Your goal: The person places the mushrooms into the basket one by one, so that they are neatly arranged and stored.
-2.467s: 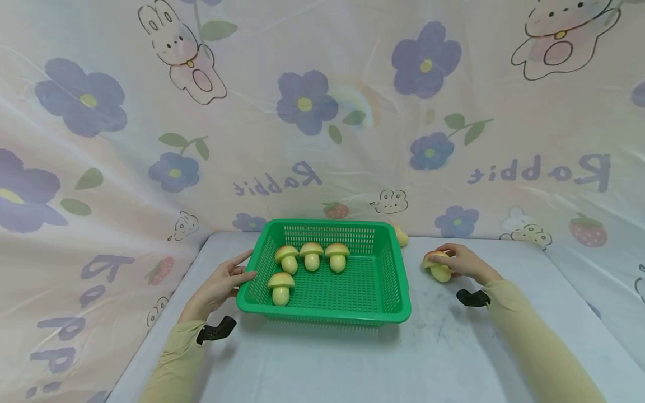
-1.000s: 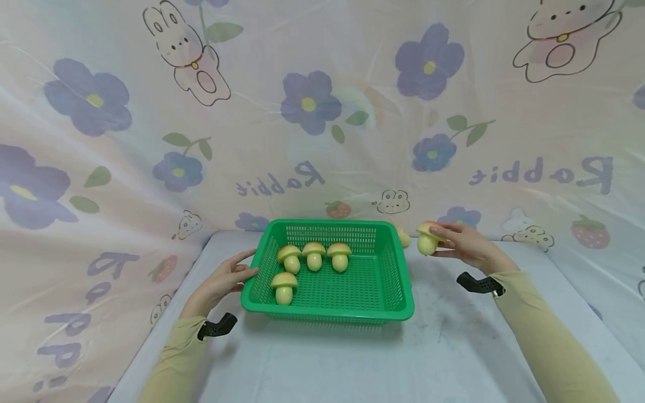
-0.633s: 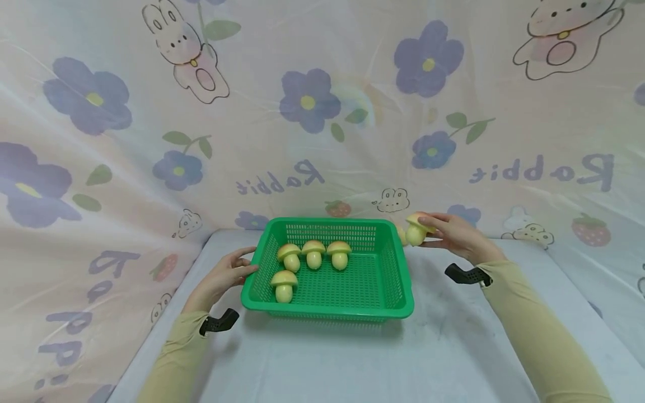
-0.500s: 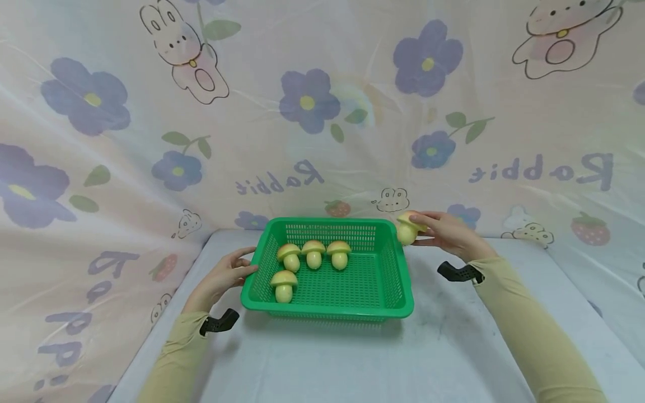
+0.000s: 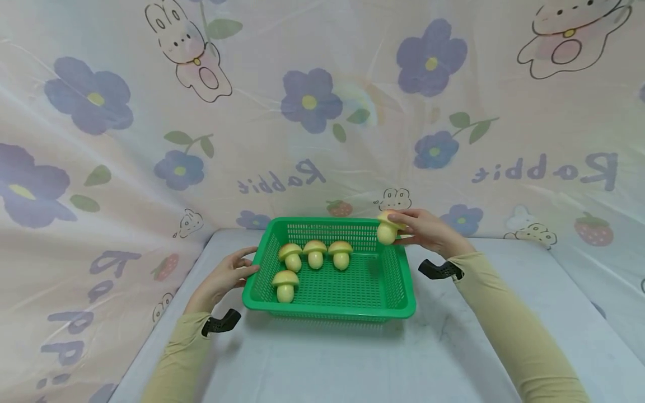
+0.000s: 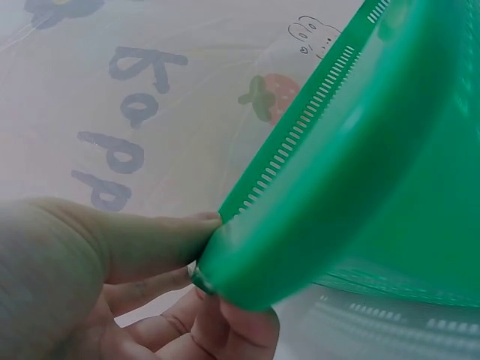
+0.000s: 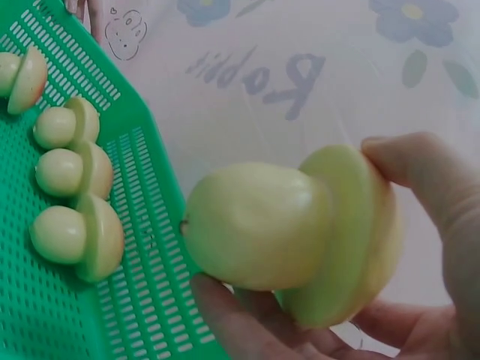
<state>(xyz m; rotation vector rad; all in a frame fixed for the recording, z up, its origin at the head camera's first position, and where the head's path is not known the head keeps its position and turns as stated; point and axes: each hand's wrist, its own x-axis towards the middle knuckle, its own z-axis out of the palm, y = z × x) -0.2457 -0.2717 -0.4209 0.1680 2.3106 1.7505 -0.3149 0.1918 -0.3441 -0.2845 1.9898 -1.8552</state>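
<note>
A green plastic basket (image 5: pixel 330 314) stands on the table. My left hand (image 5: pixel 227 278) grips its left rim; the left wrist view shows the thumb (image 6: pixel 161 244) on the rim and the fingers curled beneath. In my right hand (image 5: pixel 425 228) is a toy mushroom (image 5: pixel 387 232), pinched by its cap between thumb and fingers, over the basket's back right corner, stem down. Inside the basket lie several like mushrooms: a row of three along the back, the middle one (image 5: pixel 315 254) among them, and another mushroom (image 5: pixel 285 286) at the front left.
A white-covered table (image 5: pixel 322 364) bears the basket. A patterned curtain (image 5: pixel 373 162) with flowers and rabbits hangs right behind it and along the left side. Black wrist mounts (image 5: pixel 439 270) sit at both sleeves.
My right hand has picked the mushroom up off the table right of the basket and carried it left over the basket's rim. The left hand keeps its hold on the rim.
</note>
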